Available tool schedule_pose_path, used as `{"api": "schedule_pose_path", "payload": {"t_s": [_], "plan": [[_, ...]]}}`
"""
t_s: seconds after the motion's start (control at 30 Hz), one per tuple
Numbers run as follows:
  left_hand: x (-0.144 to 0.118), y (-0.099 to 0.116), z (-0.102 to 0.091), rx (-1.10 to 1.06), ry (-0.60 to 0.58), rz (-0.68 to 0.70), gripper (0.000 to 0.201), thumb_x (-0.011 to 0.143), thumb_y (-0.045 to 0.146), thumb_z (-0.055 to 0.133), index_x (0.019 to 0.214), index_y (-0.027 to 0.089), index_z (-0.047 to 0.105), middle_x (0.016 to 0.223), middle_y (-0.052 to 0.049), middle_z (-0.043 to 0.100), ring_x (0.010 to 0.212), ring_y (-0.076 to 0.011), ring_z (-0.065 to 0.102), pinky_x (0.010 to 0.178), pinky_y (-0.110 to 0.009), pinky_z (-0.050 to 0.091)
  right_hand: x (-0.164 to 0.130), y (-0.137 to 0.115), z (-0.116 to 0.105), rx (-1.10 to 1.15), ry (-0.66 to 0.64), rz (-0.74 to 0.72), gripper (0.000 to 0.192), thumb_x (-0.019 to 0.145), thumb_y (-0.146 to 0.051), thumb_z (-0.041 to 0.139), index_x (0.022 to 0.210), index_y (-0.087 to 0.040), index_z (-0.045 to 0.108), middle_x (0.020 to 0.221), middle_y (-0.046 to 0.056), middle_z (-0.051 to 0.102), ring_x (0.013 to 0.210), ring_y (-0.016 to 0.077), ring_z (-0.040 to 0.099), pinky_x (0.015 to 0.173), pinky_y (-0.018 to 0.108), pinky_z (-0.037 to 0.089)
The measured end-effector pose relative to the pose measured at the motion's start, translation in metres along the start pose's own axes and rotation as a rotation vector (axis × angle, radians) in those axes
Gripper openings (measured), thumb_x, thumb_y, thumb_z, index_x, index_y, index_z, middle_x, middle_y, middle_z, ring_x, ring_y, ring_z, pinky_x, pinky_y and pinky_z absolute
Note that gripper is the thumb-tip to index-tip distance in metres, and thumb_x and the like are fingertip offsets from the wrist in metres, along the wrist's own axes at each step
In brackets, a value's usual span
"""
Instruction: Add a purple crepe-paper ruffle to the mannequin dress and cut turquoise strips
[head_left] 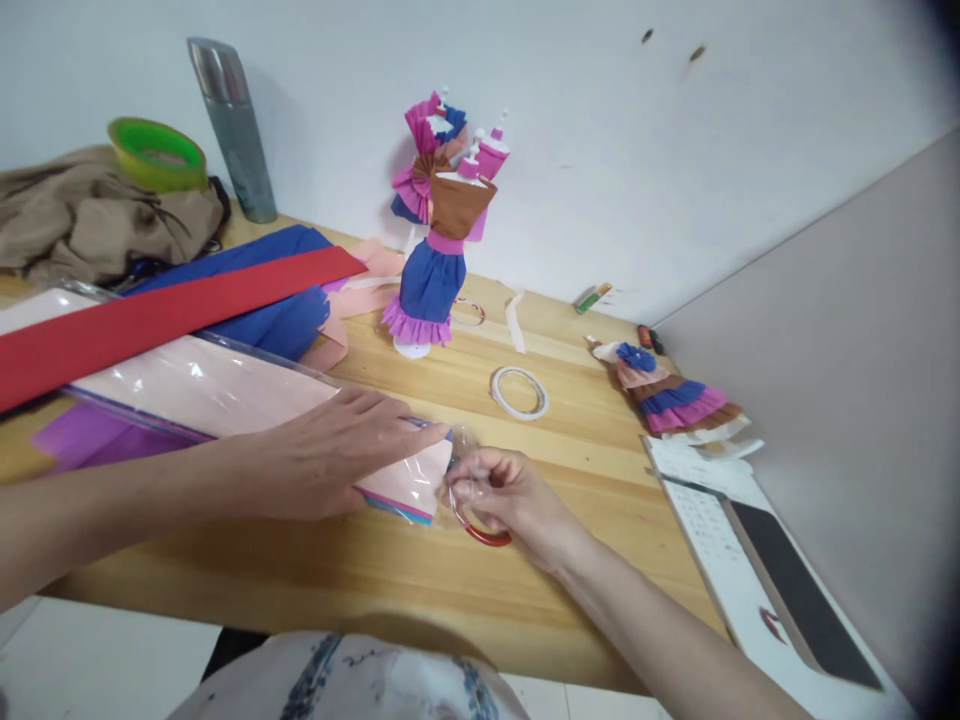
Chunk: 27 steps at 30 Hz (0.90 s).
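Pressing the crepe-paper packet (247, 395) flat, left hand (330, 455) fingers spread; right hand (499, 495) fingers pinch its plastic end, paper still inside.

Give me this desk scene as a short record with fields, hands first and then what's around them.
left hand: left hand flat on clear packet of pink paper
right hand: right hand pinching the packet's open end, red ring beneath it
nearby: tape roll, red paper strip, blue crepe paper
standing: paper dress figure
lying: second paper dress
back left: metal flask, green bowl
surface: wooden table
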<state>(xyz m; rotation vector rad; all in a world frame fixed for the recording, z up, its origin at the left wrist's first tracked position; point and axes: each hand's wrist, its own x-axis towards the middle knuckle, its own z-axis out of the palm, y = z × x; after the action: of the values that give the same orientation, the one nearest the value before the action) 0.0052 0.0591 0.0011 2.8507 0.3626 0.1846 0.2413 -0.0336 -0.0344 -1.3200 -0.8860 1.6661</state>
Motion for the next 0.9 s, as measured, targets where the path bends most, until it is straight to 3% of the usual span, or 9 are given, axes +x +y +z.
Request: {"api": "schedule_pose_path", "payload": {"t_s": [0.13,0.3,0.4,0.53,0.67,0.77,0.9], "plan": [[0.002,0.001,0.000,-0.012,-0.008,-0.002,0.086,0.074,0.002,0.056,0.150,0.024,0.024,0.140,-0.009,0.050,0.129,-0.0262,0.044,0.105,-0.041,0.035,0.004,0.003,0.001,-0.042,-0.028,0.016,0.052,0.055,-0.059,0.086,0.076,-0.016,0.065,0.053,0.000,0.065,0.032,0.0034,0.036,0.034,0.017,0.019],[0.003,0.002,-0.006,-0.026,-0.011,-0.028,0.086,0.072,0.002,0.055,0.149,0.025,0.025,0.135,-0.010,0.053,0.124,-0.0280,0.048,0.103,-0.041,0.037,0.004,-0.004,-0.004,-0.277,-0.077,-0.163,0.057,0.064,-0.071,0.073,0.057,-0.016,0.063,0.055,0.003,0.062,0.051,0.0112,0.052,0.052,0.024,0.041],[0.004,0.002,-0.007,-0.028,0.022,-0.061,0.085,0.070,0.004,0.056,0.148,0.026,0.027,0.136,-0.009,0.052,0.124,-0.0295,0.048,0.105,-0.042,0.035,0.005,-0.007,-0.006,-0.308,-0.040,-0.230,0.058,0.063,-0.074,0.072,0.061,-0.017,0.067,0.061,0.004,0.065,0.059,0.0149,0.056,0.062,0.028,0.046],[0.006,0.004,-0.004,-0.014,0.027,-0.065,0.082,0.072,0.003,0.053,0.148,0.024,0.029,0.138,-0.009,0.052,0.129,-0.0296,0.046,0.108,-0.043,0.034,0.008,-0.003,-0.008,-0.261,0.040,-0.181,0.057,0.060,-0.074,0.074,0.065,-0.018,0.070,0.063,0.005,0.067,0.058,0.0155,0.057,0.059,0.027,0.046],[0.004,-0.002,-0.006,-0.055,-0.004,-0.023,0.079,0.077,0.005,0.057,0.149,0.020,0.030,0.145,-0.012,0.048,0.136,-0.0288,0.040,0.112,-0.043,0.031,0.010,0.003,-0.010,-0.218,0.006,-0.175,0.056,0.067,-0.072,0.071,0.058,-0.017,0.069,0.064,0.008,0.068,0.059,0.0156,0.058,0.059,0.027,0.048],[0.004,-0.018,-0.015,-0.138,-0.065,-0.057,0.078,0.082,0.025,0.068,0.150,0.020,0.031,0.151,-0.014,0.043,0.141,-0.0296,0.035,0.115,-0.043,0.029,0.013,0.007,-0.011,-0.099,-0.024,-0.134,0.058,0.072,-0.071,0.068,0.084,-0.015,0.077,0.063,0.007,0.068,0.056,0.0141,0.058,0.054,0.025,0.046],[0.009,-0.042,-0.027,-0.214,-0.119,-0.193,0.051,0.091,0.034,0.059,0.138,0.017,0.050,0.143,-0.013,0.055,0.132,-0.0257,0.049,0.110,-0.038,0.035,0.016,0.009,-0.013,-0.002,-0.047,-0.074,0.066,0.073,-0.069,0.068,0.108,-0.013,0.074,0.061,0.006,0.066,0.052,0.0129,0.056,0.048,0.023,0.044]]}}
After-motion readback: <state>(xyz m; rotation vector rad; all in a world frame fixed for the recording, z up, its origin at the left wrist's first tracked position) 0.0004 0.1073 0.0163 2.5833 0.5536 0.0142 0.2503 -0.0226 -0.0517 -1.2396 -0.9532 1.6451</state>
